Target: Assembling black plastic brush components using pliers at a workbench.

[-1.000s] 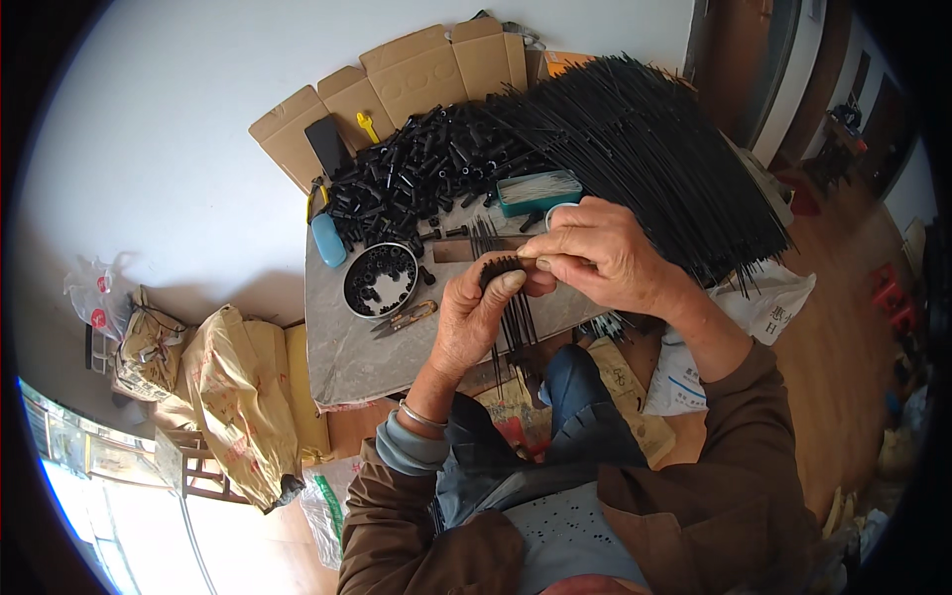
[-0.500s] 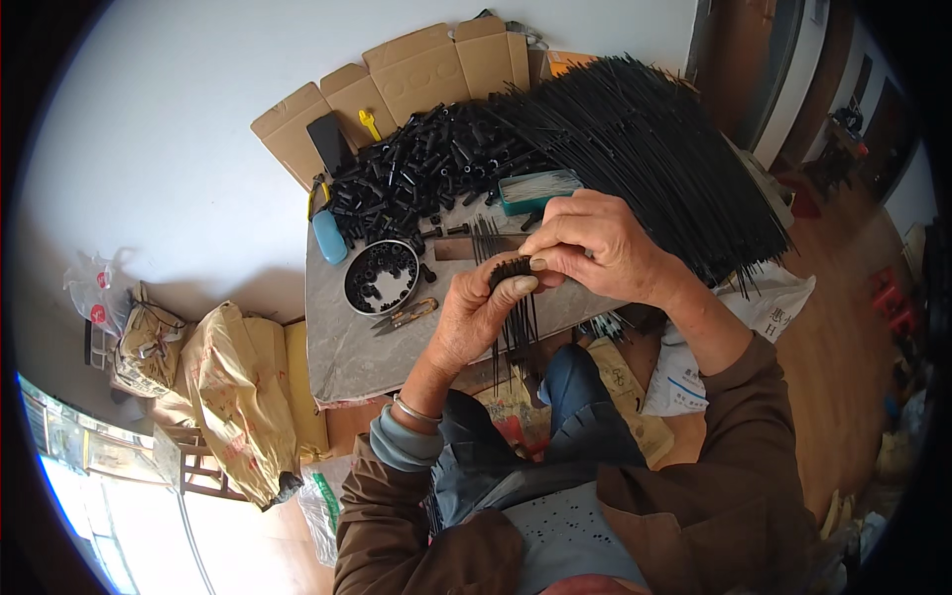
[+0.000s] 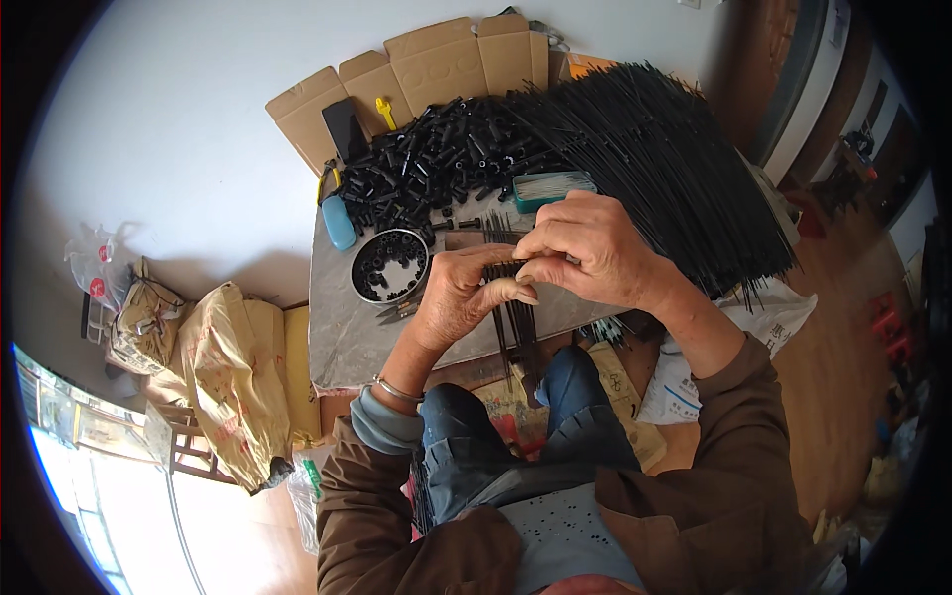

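My left hand [image 3: 458,290] is closed round a row of thin black rods [image 3: 518,327], whose long ends hang down over the table's front edge and whose other ends stick up beyond my fingers. My right hand [image 3: 587,248] is closed in a pinch right beside it, thumb and forefinger at the row's top. Whatever lies between those right fingertips is hidden. Just beyond my hands a teal box [image 3: 526,197] holds thin whitish sticks. Left of my left hand stands a round metal bowl [image 3: 427,266] with small black rings in it.
Behind lies a heap of short black tubes [image 3: 436,149], with a large pile of long black rods [image 3: 654,159] to the right. Scissors [image 3: 397,314], a blue case [image 3: 338,223] and a dark phone [image 3: 344,130] are at the left. Cardboard [image 3: 436,64] stands along the wall.
The view has shifted slightly. My left hand has turned so its fingers cover more of the rod row, and my right fingers stay pinched close beside it.
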### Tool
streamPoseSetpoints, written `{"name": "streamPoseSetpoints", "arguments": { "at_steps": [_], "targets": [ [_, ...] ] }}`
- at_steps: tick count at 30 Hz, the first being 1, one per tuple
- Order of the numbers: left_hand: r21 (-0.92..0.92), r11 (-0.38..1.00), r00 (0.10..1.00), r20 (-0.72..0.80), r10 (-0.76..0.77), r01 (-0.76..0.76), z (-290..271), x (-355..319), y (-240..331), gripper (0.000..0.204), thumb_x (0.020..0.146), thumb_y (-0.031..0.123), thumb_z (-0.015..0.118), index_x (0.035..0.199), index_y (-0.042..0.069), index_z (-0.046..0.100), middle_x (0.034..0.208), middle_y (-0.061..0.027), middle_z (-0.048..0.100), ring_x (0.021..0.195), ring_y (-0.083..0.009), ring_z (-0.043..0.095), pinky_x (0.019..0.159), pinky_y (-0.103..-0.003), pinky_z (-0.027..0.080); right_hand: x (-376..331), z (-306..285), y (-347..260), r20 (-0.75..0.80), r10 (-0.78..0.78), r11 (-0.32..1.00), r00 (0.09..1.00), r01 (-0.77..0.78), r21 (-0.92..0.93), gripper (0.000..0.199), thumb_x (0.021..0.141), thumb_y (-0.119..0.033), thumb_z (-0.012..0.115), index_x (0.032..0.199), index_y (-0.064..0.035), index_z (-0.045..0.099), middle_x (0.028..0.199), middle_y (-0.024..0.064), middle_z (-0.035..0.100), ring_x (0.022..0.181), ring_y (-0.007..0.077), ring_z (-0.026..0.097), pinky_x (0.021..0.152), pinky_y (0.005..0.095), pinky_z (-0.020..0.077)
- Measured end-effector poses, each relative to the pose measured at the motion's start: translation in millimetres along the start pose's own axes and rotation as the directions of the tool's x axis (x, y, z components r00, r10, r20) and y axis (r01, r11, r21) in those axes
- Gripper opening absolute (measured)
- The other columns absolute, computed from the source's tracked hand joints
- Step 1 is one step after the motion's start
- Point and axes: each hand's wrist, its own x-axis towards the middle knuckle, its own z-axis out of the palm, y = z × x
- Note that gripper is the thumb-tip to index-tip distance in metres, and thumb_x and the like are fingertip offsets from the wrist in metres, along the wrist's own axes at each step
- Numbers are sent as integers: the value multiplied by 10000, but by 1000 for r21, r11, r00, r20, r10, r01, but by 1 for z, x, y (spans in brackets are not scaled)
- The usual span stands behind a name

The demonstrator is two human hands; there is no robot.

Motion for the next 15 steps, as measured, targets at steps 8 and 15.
{"name": "streamPoseSetpoints", "arguments": {
  "at_steps": [8, 15],
  "targets": [
    [119, 991, 994, -88, 65, -54, -4, -3, -2, 444, 691, 358, 757, 951, 5, 685, 807, -101, 694, 703, -207, 655, 644, -289, 514, 10, 7, -4, -3, -23, 1000, 1000, 23, -14, 172, 667, -142, 790, 794, -108, 679, 632, -5, 568, 558, 162, 538, 545, 309, 402],
    [158, 984, 989, -105, 103, -86, -7, -4, -9, 448, 684, 365, 758, 941, 4, 686, 803, -104, 693, 700, -206, 656, 638, -293, 518, 15, 11, -4, 12, -23, 1000, 1000, 23, 2, 165, 668, -135, 788, 782, -102, 674, 620, -1, 559, 551, 162, 538, 541, 304, 397]
  ]
}}
